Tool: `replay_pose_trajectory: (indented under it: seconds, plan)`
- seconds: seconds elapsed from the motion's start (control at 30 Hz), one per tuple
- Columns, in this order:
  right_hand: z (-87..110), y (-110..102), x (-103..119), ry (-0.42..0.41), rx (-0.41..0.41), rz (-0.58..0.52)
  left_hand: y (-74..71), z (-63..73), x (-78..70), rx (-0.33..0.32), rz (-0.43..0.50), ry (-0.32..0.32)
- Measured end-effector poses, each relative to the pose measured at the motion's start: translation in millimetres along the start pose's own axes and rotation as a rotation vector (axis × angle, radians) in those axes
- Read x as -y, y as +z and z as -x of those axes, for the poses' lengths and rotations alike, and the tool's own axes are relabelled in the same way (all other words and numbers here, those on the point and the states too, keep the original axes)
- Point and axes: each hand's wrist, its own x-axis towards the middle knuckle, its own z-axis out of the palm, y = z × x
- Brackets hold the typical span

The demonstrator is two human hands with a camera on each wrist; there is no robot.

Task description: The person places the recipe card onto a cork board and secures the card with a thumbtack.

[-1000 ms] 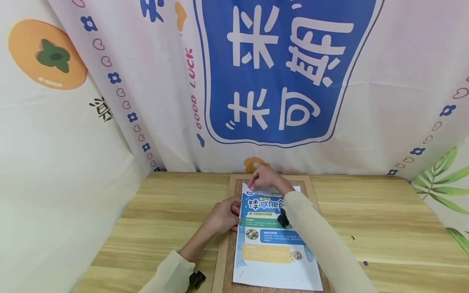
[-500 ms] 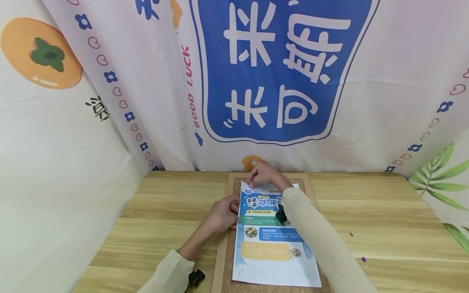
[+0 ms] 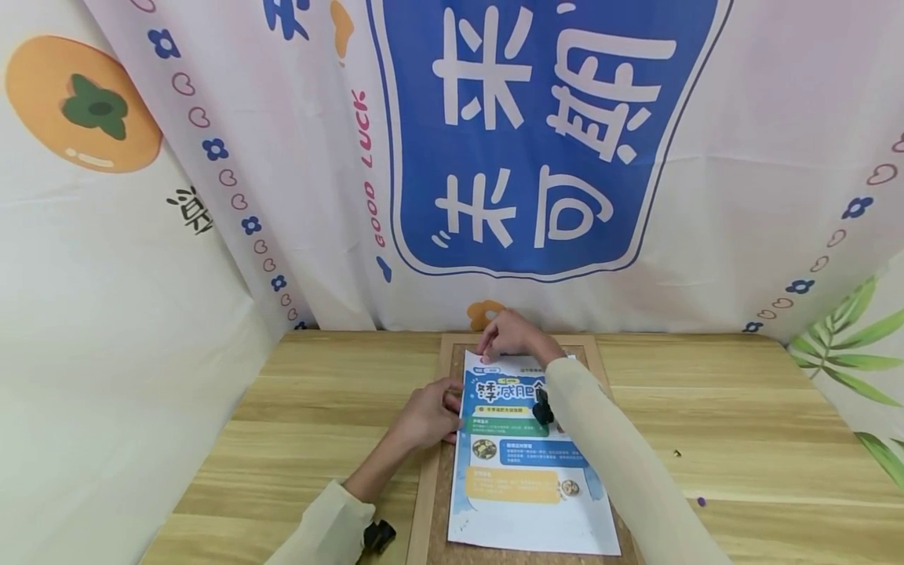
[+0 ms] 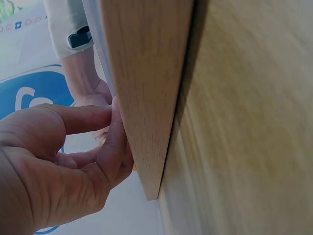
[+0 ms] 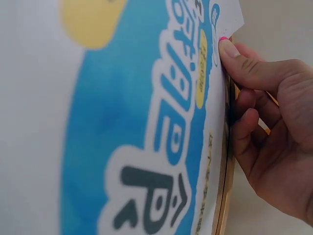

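A printed paper poster point(image 3: 526, 522) in blue, green and yellow lies on a cork board point(image 3: 441, 510) with a wooden frame. At the poster's left edge, my left hand point(image 3: 429, 412) has its thumb and finger pinching the paper beside the frame point(image 4: 146, 98). My right hand point(image 3: 510, 336) is at the poster's top left corner. In the right wrist view, the thumb of this hand point(image 5: 274, 103) presses on a small pink thumbtack point(image 5: 223, 38), while the other fingers curl at the board's edge. The right sleeve covers part of the poster's right side.
A purple thumbtack point(image 3: 701, 501) and a tiny dark bit point(image 3: 677, 453) lie on the wood-grain table point(image 3: 741, 408) to the right. A printed cloth point(image 3: 339, 298) hangs right behind the board, along the table's back edge.
Both hands stay in nearly the same place on the poster. The right hand shifts very slightly at the top left corner, and the head view has moved a little.
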Motion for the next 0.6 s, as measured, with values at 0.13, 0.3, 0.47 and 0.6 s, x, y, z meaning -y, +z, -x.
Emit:
replay_pose_trajectory:
  seconds: [0.13,0.3,0.47,0.6]
  plan:
    - [-3.1,-0.5,-1.2,0.007,0.014,-0.011,0.2,-0.1,0.0,0.006,0.002,0.0]
    - [-5.6,-1.0,-1.2,0.029,0.019,-0.009,0.1,-0.2,0.0,0.005,0.001,0.0]
    - [-5.7,-1.6,0.5,0.042,0.016,-0.015,0.2,-0.4,-0.3,0.0,0.002,-0.003]
    - [-4.8,-1.1,1.4,0.035,0.018,-0.013,0.5,-0.6,-0.2,0.001,0.004,-0.001]
